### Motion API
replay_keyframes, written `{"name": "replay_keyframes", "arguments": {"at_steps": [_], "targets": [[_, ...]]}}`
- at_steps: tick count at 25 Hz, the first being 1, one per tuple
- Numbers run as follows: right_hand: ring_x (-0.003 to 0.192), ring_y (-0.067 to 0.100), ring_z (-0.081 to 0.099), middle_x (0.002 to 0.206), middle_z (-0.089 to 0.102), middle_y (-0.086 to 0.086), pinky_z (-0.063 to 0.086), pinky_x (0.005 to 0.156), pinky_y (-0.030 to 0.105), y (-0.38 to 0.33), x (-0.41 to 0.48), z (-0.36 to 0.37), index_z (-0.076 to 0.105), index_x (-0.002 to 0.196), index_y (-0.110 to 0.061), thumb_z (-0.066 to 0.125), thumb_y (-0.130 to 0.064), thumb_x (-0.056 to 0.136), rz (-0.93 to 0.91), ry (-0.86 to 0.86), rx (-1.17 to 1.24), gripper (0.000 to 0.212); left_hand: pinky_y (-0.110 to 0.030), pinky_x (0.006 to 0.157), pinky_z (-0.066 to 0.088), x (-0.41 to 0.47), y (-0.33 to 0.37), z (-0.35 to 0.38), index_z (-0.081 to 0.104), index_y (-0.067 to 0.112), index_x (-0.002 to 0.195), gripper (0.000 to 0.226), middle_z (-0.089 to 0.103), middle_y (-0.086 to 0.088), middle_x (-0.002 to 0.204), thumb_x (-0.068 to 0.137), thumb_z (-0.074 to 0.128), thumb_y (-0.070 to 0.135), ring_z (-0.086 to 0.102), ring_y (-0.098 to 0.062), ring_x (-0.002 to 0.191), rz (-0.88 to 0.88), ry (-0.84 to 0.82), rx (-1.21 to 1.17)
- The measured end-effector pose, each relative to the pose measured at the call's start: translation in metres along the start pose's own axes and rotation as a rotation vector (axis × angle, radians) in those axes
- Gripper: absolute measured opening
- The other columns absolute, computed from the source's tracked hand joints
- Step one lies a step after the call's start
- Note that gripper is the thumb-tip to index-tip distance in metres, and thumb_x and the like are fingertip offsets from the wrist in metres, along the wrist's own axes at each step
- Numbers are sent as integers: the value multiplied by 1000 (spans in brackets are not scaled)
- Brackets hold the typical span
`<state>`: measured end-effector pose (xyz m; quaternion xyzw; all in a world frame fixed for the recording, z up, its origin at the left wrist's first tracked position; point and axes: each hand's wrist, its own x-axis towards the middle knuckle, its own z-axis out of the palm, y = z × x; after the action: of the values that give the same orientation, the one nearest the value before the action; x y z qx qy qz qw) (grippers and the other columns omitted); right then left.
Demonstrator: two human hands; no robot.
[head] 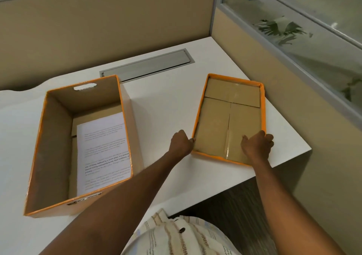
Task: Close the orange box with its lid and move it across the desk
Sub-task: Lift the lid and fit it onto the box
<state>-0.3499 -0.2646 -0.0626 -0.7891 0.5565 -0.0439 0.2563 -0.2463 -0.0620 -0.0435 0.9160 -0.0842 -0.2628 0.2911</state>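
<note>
The orange box (49, 147) stands open on the left of the white desk (166, 106), with printed paper sheets (103, 149) lying in its bottom. Its lid (229, 106) lies upside down on the right, brown cardboard inside and an orange rim. My left hand (181, 142) grips the lid's near left corner. My right hand (256, 147) rests over the lid's near right corner, with fingers curled on the rim. The lid still sits flat on the desk.
A grey cable slot cover (147, 65) is set into the desk behind the box. Beige partition walls (98, 29) stand behind and to the right. The desk's right edge (290, 125) runs close to the lid. My striped shirt (176, 235) is below.
</note>
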Motion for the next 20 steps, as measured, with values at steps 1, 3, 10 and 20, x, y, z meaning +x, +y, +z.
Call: {"name": "replay_keyframes", "arguments": {"at_steps": [1, 3, 10, 20], "targets": [[121, 42, 39, 134, 36, 25, 43, 96, 54, 5, 4, -1, 40, 127, 4, 62, -30, 84, 17, 2, -4, 58, -35, 92, 40, 4, 2, 3, 46, -6, 123, 49, 54, -21, 129, 91, 57, 29, 49, -33, 120, -7, 2, -7], [119, 42, 40, 131, 39, 25, 43, 96, 52, 14, 10, 0, 40, 126, 4, 62, -29, 84, 49, -9, -9, 58, -35, 91, 41, 9, 7, 8, 46, -5, 123, 48, 54, -20, 129, 91, 57, 30, 50, -33, 119, -27, -9, -30], [120, 43, 44, 131, 46, 23, 41, 95, 51, 24, 22, 0, 40, 124, 2, 62, -26, 85, 137, -39, 86, 52, -29, 77, 38, 19, 14, 21, 49, 13, 107, 22, 55, -17, 124, 91, 58, 25, 44, -20, 92, -50, -66, -86], [112, 35, 50, 129, 50, 19, 41, 84, 38, -5, 40, -32, 35, 131, -1, 37, -27, 97, 34, -328, 358, 43, -27, 49, 36, 10, 8, -13, 60, -1, 72, 21, 54, -12, 70, 70, 41, -9, 50, -27, 67, -110, 104, -111]]}}
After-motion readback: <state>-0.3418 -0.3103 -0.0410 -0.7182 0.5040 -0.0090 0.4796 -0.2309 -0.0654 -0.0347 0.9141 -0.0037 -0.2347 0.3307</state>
